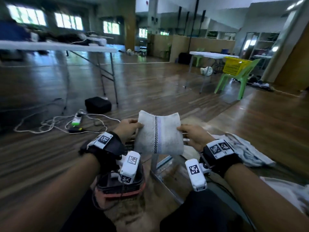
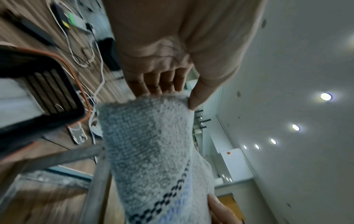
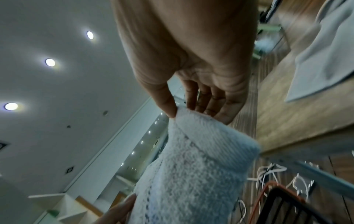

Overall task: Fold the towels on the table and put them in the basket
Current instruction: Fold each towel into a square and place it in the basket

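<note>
Wooden plank flooring (image 1: 167,84) runs across a large hall, with a white folding table (image 1: 58,46) at ten o'clock and a yellow laundry basket (image 1: 235,67) sitting on a green plastic chair (image 1: 240,77) at two o'clock, well apart from the person. White cables and a power strip (image 1: 77,119) lie on the floor at nine o'clock, near a black box (image 1: 97,104). At the centre, a folded white towel (image 1: 159,133) with a dark checkered stripe is held up in the air between both hands. The left hand (image 1: 127,129) pinches its left edge, thumb on the near face and curled fingers (image 2: 153,84) behind. The right hand (image 1: 194,135) pinches the right edge the same way, thumb against fingers (image 3: 208,100). Below the left wrist, at six o'clock, stands a black basket with an orange rim (image 1: 120,190). More crumpled white towels (image 1: 247,151) lie on a wooden table (image 1: 282,131) at four o'clock, just beside the right wrist.
</note>
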